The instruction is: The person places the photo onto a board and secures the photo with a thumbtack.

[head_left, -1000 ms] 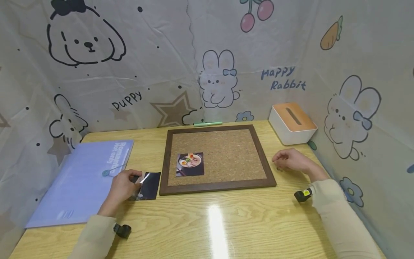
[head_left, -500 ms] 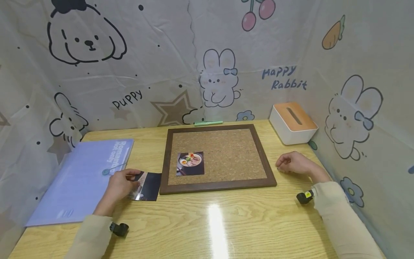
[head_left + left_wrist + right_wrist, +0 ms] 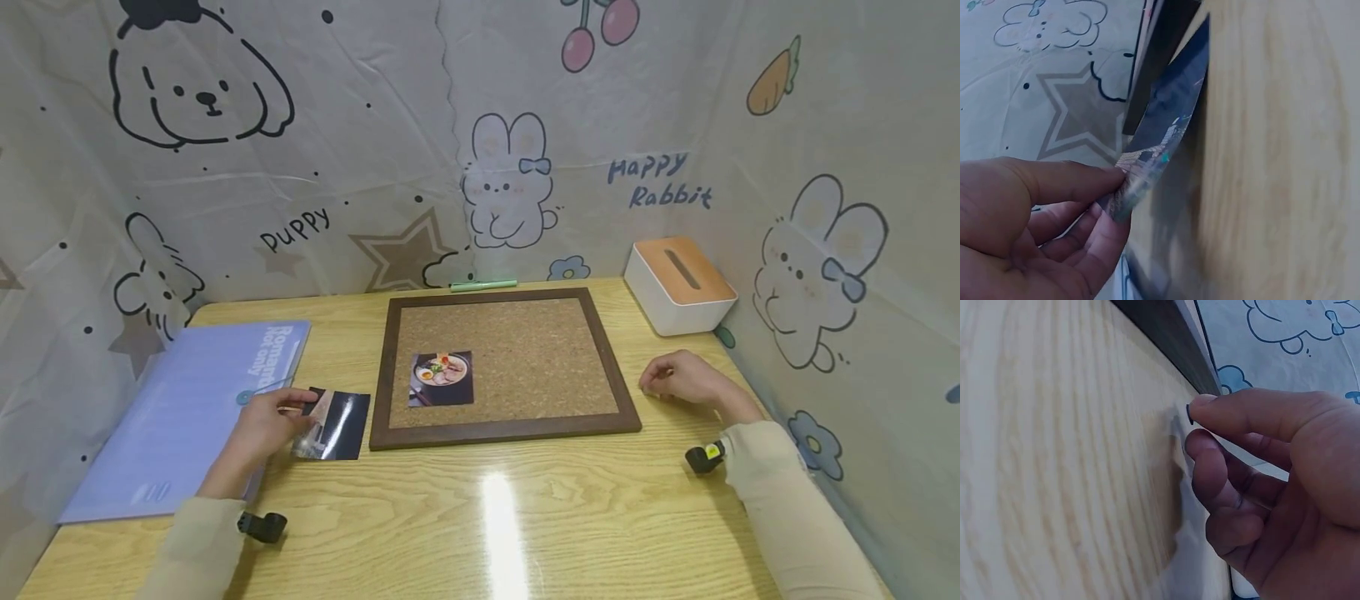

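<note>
One curtain (image 3: 360, 75) surrounds the bench (image 3: 420, 533), printed "PUPPY" and "Happy Rabbit". One cork board (image 3: 540, 358) in a brown frame lies mid-bench. One blue folder (image 3: 172, 425) lies at the left, "Not only" legible near its top right, with a word starting "Roman" beside it. One white box (image 3: 678, 287) with a slotted orange top stands at the back right.

The left hand (image 3: 262, 423) pinches one card by its edge; the right hand (image 3: 682, 377), right of the board, has its fingers curled in. Of two cards, the held card (image 3: 337, 427) tilts between folder and board; the ramen card (image 3: 441, 379) lies on the cork at left. One green pen (image 3: 483, 286) lies behind the board. The right fingertips seem to pinch a small object (image 3: 1189, 415), too blurred to name.
</note>
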The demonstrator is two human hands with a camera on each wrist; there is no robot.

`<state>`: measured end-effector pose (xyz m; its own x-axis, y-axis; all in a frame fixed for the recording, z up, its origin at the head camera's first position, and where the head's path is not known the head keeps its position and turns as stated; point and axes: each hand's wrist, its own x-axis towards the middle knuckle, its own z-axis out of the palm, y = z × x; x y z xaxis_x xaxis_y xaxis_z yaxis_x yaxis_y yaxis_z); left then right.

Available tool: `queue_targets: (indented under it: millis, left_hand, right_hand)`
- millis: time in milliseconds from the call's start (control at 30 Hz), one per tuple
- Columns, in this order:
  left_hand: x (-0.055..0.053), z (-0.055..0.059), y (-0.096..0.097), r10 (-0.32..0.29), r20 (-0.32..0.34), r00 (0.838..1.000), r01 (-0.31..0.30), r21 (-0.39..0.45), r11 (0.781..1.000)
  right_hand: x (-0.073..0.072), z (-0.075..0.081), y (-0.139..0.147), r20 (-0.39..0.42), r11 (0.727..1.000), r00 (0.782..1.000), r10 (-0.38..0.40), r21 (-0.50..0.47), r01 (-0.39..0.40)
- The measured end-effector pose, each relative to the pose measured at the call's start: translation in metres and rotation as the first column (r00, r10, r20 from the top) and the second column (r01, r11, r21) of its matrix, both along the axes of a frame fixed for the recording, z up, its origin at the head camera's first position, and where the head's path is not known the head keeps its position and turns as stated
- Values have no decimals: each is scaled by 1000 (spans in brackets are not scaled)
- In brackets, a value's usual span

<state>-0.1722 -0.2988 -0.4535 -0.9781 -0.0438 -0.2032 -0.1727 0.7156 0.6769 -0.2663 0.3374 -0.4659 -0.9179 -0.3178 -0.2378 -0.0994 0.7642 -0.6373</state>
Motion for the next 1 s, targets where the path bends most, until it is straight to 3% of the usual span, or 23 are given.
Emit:
queue_targets:
  millis: [300, 600, 833, 1000]
  left_hand:
    - [0, 12, -9, 18, -13, 1000, -18, 34, 999]
    - [-5, 21, -3, 56, -80, 995, -51, 64, 997]
    - [-9, 27, 8, 17, -132, 991, 4, 158, 987]
    - [-18, 29, 24, -12, -124, 992, 40, 221, 974]
  right_hand:
    - [0, 7, -2, -20, 998, 999, -40, -47, 39]
    - [-2, 12, -7, -31, 995, 996, -87, -55, 85]
    - [-5, 17, -15, -59, 992, 995, -86, -102, 80]
    - [-7, 23, -22, -42, 986, 996, -81, -152, 74]
